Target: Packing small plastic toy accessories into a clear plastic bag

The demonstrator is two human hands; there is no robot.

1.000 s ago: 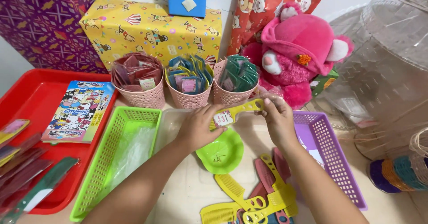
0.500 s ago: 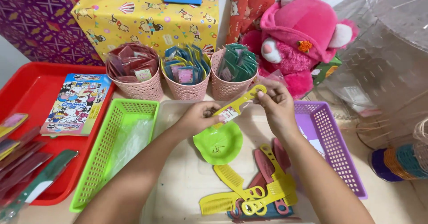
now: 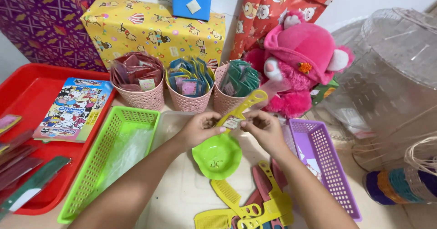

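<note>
Hands (image 3: 200, 128) (image 3: 264, 128) closer together on yellow comb (image 3: 243, 106) (tilted steeper).

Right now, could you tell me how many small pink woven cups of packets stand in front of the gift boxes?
3, in a row: the left pink cup with reddish packets, the middle pink cup with blue ones, the right pink cup with green ones. None seems hidden.

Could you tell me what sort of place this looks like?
Probably a home craft or gift-packing corner: wrapped gift boxes at the back, pink baskets of small packets, and sorting trays around the hands holding a yellow comb.
</note>
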